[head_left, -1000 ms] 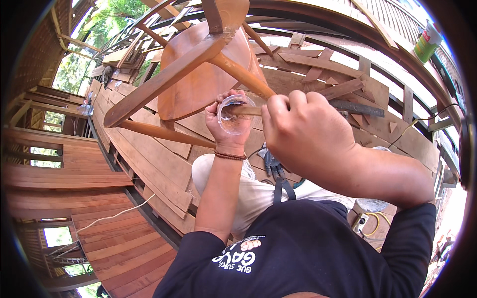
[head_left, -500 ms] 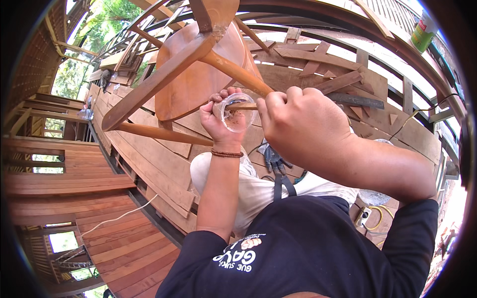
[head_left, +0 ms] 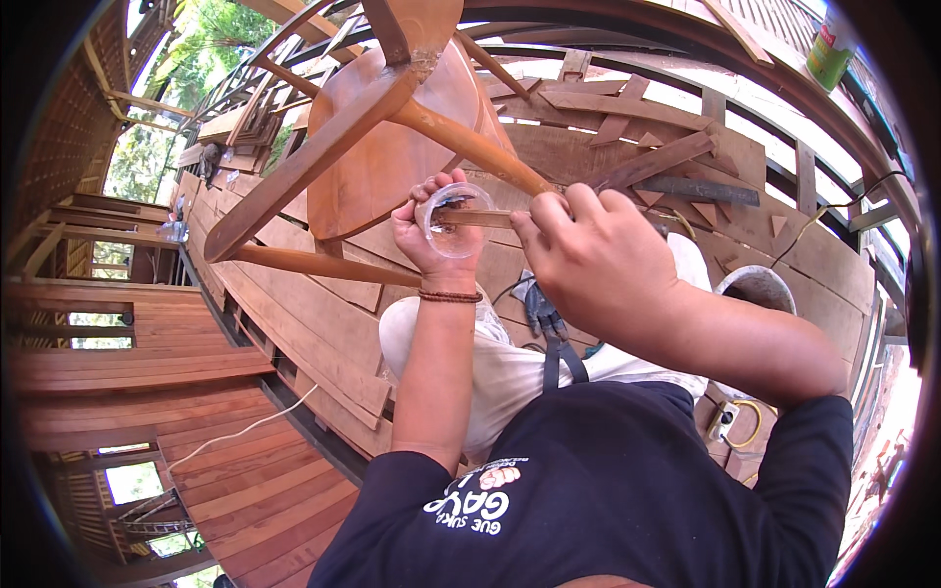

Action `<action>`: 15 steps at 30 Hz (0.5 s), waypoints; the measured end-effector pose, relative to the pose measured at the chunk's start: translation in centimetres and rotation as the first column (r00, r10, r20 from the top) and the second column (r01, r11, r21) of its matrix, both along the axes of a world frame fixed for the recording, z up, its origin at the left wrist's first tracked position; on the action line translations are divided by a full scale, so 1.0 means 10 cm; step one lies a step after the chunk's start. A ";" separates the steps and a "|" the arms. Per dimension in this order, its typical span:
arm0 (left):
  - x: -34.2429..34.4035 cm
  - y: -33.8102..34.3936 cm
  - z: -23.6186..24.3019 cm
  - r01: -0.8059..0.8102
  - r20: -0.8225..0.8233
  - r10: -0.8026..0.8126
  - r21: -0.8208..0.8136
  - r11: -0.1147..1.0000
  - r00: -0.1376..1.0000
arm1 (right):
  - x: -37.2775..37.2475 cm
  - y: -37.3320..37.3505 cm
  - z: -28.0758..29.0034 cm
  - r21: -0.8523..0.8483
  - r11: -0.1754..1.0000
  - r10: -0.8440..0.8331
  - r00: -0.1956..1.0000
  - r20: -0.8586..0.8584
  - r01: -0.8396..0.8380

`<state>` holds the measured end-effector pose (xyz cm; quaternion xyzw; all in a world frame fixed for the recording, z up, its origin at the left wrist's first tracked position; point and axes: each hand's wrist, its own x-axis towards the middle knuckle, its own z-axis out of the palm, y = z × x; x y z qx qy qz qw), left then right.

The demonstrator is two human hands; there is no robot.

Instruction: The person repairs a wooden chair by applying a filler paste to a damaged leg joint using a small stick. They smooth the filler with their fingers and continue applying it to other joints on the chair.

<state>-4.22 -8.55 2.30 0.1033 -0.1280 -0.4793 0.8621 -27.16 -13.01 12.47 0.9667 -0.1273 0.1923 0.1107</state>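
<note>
Clear, round plastic cup, on the person's side of the glossy brown wooden chair; its open mouth faces the viewer, brown residue and a dark patch showing within. The left hand curls around the cup; the right hand, closed, grips a flat, light-brown wooden stick, its far end inside.

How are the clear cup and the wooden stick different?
The clear cup is round and hollow; the wooden stick is long and thin. The cup is see-through; the stick is brown. The left hand holds the cup, while the right hand grips the stick. Both are hand-held.
</note>
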 end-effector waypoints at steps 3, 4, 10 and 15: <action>-0.05 -0.05 -0.01 -0.066 -0.105 0.078 0.115 0.991 0.991 | -0.02 -0.01 0.02 -0.075 0.997 -0.012 0.997 -0.070 0.007; -0.07 -0.06 0.02 -0.071 -0.112 0.086 0.132 0.989 0.990 | -0.02 -0.03 0.06 -0.077 0.997 -0.024 0.997 -0.069 0.018; -0.03 -0.07 -0.02 -0.021 -0.065 0.025 0.069 0.997 0.998 | 0.03 -0.02 0.14 0.081 0.997 0.000 0.984 -0.180 0.015; -0.05 -0.05 0.01 -0.103 -0.072 0.114 0.139 0.985 0.991 | 0.07 -0.21 0.26 0.542 0.827 0.044 0.945 -0.324 0.147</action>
